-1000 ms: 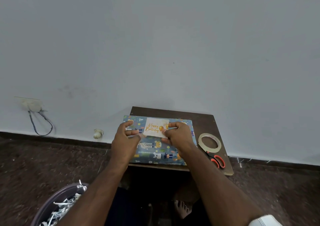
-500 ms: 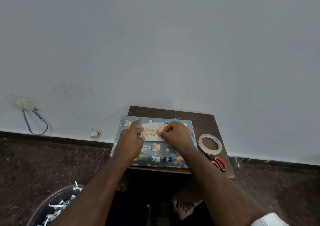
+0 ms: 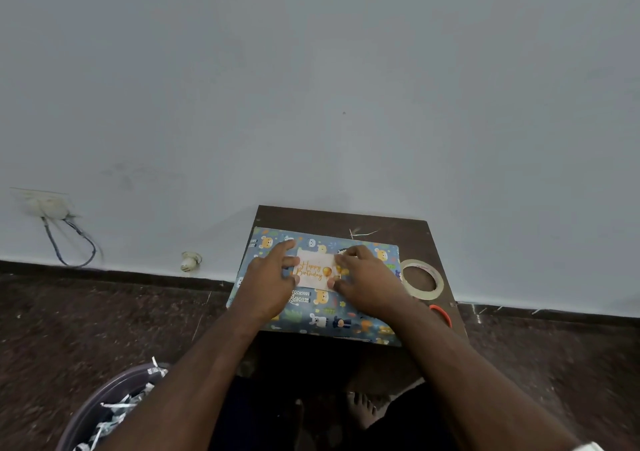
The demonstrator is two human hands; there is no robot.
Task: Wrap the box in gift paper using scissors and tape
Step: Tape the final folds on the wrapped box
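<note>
1. Flat rectangular box wrapped in blue cartoon-animal gift paper [image 3: 325, 315] lies on small dark brown wooden counter [image 3: 391, 229], against pale wall.
2. White "Happy Birthday" card with gold lettering [image 3: 313, 270] sits on box top, centre.
3. Left hand [image 3: 272, 279] flat on box, fingers straight, touching card's left edge.
4. Right hand [image 3: 367, 282] pressing card's right edge, fingers relaxed, grasping nothing.
5. Beige tape roll [image 3: 421, 279] right of box; orange-handled scissors [image 3: 441, 313] just near of it, mostly hidden.
6. Purple bin of shredded paper [image 3: 114, 405] on floor, near left.

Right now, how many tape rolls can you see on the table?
1. The tape roll lies flat on the small table, right of the wrapped box, beyond the scissors' orange handle. The arms could hide another.
</note>
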